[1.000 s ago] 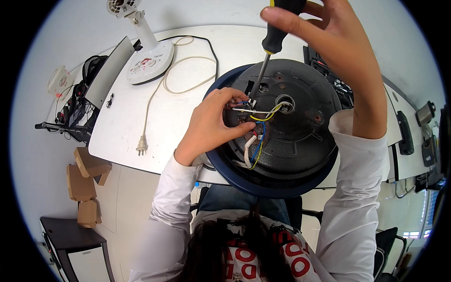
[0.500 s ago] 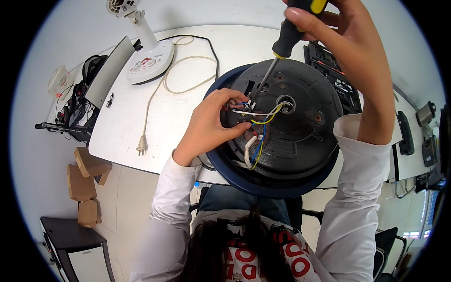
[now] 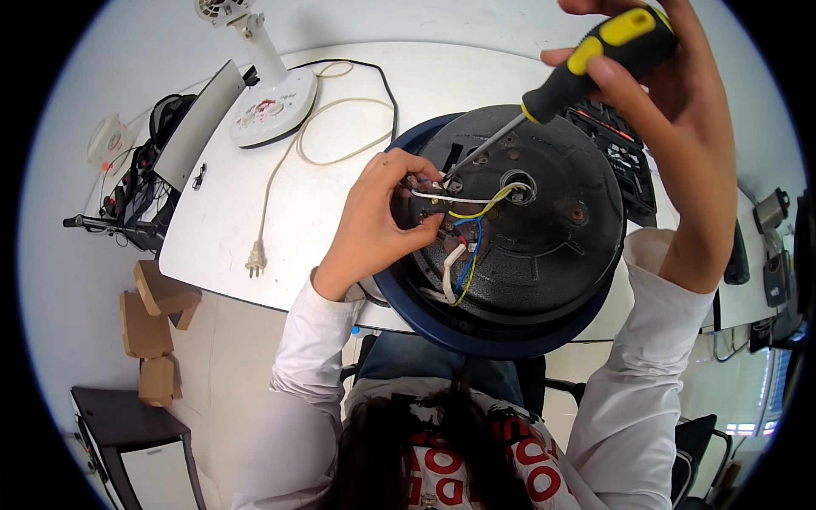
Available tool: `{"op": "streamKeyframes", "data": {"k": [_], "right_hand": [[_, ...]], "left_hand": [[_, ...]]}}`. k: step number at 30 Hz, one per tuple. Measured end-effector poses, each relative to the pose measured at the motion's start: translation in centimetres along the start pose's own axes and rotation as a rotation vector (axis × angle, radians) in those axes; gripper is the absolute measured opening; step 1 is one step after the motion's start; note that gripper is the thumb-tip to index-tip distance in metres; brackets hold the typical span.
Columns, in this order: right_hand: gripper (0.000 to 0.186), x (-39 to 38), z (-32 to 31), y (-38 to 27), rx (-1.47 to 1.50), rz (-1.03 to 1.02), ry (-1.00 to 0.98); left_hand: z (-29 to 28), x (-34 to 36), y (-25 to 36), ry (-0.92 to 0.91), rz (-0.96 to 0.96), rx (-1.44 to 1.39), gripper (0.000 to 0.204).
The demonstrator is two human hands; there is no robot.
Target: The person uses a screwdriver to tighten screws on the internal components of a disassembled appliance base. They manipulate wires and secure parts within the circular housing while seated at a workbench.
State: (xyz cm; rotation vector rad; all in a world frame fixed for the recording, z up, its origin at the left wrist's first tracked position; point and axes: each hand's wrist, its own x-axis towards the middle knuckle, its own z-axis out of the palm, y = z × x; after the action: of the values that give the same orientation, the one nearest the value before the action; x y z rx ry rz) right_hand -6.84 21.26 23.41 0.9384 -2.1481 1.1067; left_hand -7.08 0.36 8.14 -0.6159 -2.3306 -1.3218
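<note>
A round dark metal base (image 3: pixel 544 255) with a dark blue rim (image 3: pixel 510 338) lies on the white table (image 3: pixel 212 238), its wires (image 3: pixel 480 238) coming from a centre hole. My left hand (image 3: pixel 365 225) is closed in a pinch on a small connector (image 3: pixel 438 195) among the wires at the base's left side; its fingertips partly hide it. My right hand (image 3: pixel 680 144), high at the upper right, grips a black and yellow screwdriver (image 3: pixel 561 89). The shaft slants down to the connector beside my left fingertips; whether the tip sits in a screw I cannot tell.
A white fan stand (image 3: pixel 270 110) and a coiled cord with plug (image 3: pixel 255 259) lie to the left. A black tool case (image 3: pixel 631 178) is behind the base on the right. Cardboard boxes (image 3: pixel 144 331) and a dark cabinet (image 3: pixel 127 433) stand at the lower left.
My right hand has swung rightward with the screwdriver, which now leans at a lower slant, its handle farther right. My left hand has shifted slightly upward at the wiring.
</note>
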Motion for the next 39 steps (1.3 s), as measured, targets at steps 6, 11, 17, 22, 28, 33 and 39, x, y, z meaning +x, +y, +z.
{"op": "streamKeyframes", "data": {"k": [6, 11, 17, 22, 28, 33, 39], "right_hand": [[0.048, -2.4, -1.4, 2.4, 0.131, -0.15, 0.052], [0.053, -5.3, -2.3, 2.7, 0.124, 0.01, 0.079], [0.054, -9.5, -3.1, 3.1, 0.023, 0.193, 0.169], [0.05, -13.8, -4.3, 3.0, -0.081, 0.418, 0.218], [0.049, -17.5, -3.5, 3.4, 0.049, 0.301, -0.039], [0.05, -18.9, -2.0, 3.7, 0.074, 0.356, 0.026], [0.06, -18.8, -1.0, 2.7, 0.118, 0.539, 0.113]], "left_hand": [[0.2, -0.1, -0.1, 0.069, 0.013, -0.069, 0.038], [0.4, -0.1, 0.6, 0.085, -0.043, -0.088, 0.037], [0.4, -0.2, 0.4, 0.117, 0.025, -0.062, 0.038], [0.3, -0.3, 0.6, 0.128, 0.142, 0.024, 0.042], [0.7, -0.6, -0.3, 0.166, 0.033, -0.029, 0.064], [1.3, -0.4, 0.3, 0.201, -0.084, -0.163, 0.08], [0.7, -0.5, 0.2, 0.125, -0.132, -0.112, 0.068]]}}
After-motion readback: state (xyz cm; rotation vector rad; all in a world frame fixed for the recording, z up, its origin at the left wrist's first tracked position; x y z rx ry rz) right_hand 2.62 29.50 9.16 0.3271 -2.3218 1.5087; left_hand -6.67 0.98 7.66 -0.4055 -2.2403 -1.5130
